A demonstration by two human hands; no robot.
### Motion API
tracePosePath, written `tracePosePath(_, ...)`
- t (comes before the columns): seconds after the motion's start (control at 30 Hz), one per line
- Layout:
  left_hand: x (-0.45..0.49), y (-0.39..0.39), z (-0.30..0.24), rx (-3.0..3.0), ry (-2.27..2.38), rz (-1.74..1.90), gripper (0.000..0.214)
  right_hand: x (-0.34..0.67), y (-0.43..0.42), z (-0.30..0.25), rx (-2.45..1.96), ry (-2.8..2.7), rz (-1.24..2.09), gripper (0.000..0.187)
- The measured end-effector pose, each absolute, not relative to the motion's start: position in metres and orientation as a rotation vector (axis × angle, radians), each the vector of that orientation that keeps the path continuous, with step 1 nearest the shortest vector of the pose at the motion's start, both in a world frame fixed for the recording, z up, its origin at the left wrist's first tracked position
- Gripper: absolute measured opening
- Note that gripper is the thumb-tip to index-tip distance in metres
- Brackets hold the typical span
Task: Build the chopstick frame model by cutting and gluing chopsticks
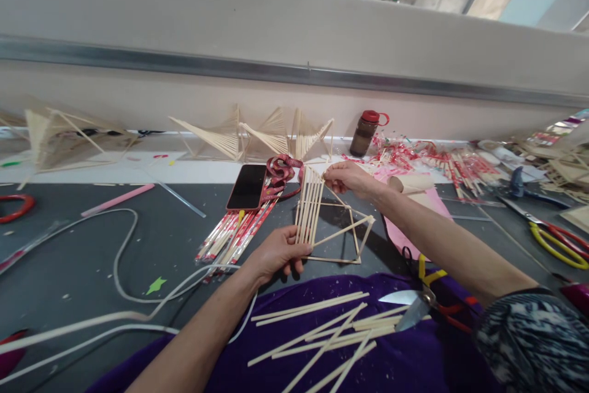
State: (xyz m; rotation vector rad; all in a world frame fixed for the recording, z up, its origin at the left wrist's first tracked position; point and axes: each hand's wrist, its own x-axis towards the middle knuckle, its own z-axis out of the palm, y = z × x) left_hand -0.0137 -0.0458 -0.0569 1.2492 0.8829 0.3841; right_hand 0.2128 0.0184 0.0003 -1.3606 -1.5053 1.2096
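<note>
A small frame of thin wooden sticks [310, 206] stands on the dark table, with a row of sticks lying side by side along its left face. My left hand [281, 253] grips the lower end of that row, thumb in front and fingers behind. At the top corner, my right hand [341, 178] is closed in a pinch; whether it holds a stick end or the frame's corner cannot be made out. Loose wooden sticks [317, 328] are scattered over purple cloth [239, 362] below my hands. Open scissors [426, 298] lie across some of them.
Behind stand finished-looking stick models [271, 135] and a bottle with a red lid [363, 133]. A phone [247, 187] rests on wrapped chopsticks [237, 233]. White cable [117, 258] loops at left. Pink paper [418, 212], more scissors [547, 227] and red wrappers [414, 154] are at right.
</note>
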Motion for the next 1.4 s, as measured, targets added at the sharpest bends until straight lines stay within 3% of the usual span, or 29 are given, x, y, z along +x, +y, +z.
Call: tracePosePath(1.4,-0.0151,-0.0452,-0.0582,1.225,0.856,0.386,0.028,0.2184,0.0239,-0.0023,-1.35,-1.591,1.259,0.019)
